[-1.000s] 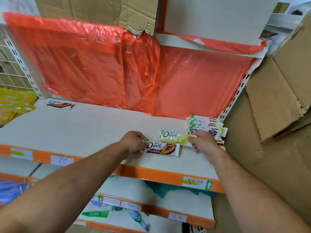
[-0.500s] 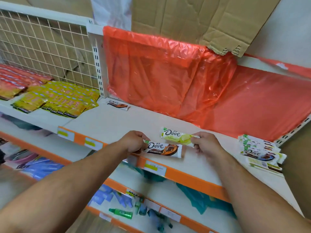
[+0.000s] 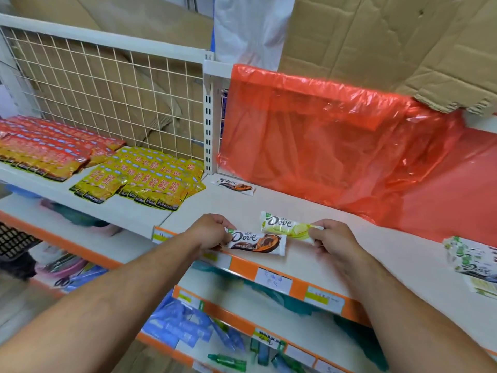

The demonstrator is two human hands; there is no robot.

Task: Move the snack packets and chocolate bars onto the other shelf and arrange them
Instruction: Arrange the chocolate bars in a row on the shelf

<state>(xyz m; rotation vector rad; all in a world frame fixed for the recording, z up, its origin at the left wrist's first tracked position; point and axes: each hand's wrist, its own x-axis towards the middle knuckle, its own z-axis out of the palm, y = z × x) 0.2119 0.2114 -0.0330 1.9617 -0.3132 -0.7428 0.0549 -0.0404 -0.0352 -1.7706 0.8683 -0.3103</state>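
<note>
My left hand (image 3: 208,231) pinches the left end of a brown-and-white Dove chocolate bar (image 3: 258,242) above the front of the white shelf (image 3: 376,254). My right hand (image 3: 332,239) pinches the right end of a yellow-green Dove bar (image 3: 285,227) just behind it. Another brown Dove bar (image 3: 236,185) lies alone at the shelf's back left corner. A pile of Dove bars (image 3: 473,262) sits at the shelf's right end. On the neighbouring left shelf lie yellow snack packets (image 3: 145,181) and red snack packets (image 3: 51,149) in rows.
Orange plastic sheeting (image 3: 336,146) hangs behind the shelf, with cardboard (image 3: 376,41) above it. A white wire grid (image 3: 107,90) backs the left shelf. Lower shelves hold blue packets (image 3: 183,324) and green items (image 3: 228,362). Orange price strips (image 3: 269,275) edge the shelf fronts.
The view has swung left, bringing the snack packets and wire grid into sight. Both hands, each still holding its bar, have shifted left along the shelf, away from the pile at the right.
</note>
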